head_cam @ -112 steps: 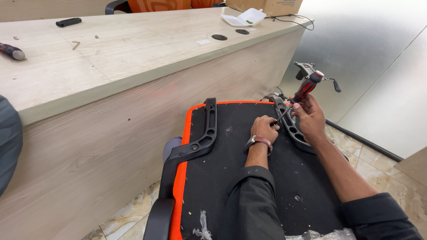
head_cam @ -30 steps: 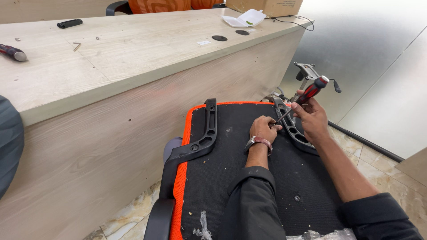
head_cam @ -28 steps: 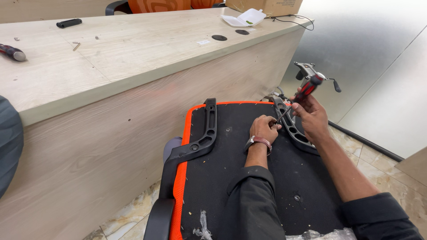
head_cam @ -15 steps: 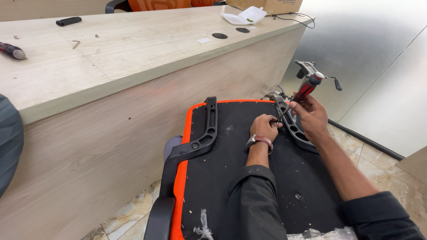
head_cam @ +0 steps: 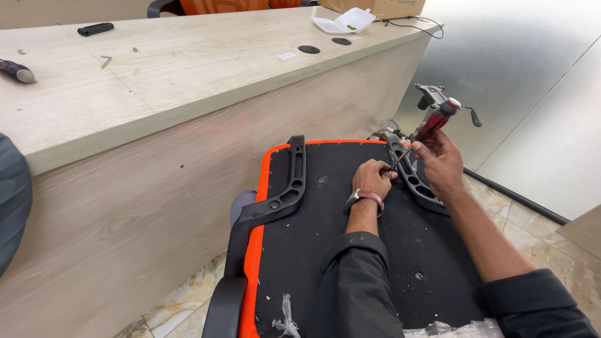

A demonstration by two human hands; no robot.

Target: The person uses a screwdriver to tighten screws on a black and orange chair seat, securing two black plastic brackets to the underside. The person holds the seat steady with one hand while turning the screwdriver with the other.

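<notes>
Red-handled screwdriver point(head_cam: 432, 127) gripped in right hand point(head_cam: 441, 164), tip pinched by left hand point(head_cam: 371, 179), armrest bracket point(head_cam: 413, 177) beneath, black seat point(head_cam: 350, 250) beside desk point(head_cam: 156, 81).

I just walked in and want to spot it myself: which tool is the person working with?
Find the upturned chair seat, black with an orange rim, on the floor beside the long wooden desk. At its far right edge, the right hand holds a screwdriver. Its red-and-black handle sets it apart from the plain black armrest brackets nearby.
</notes>
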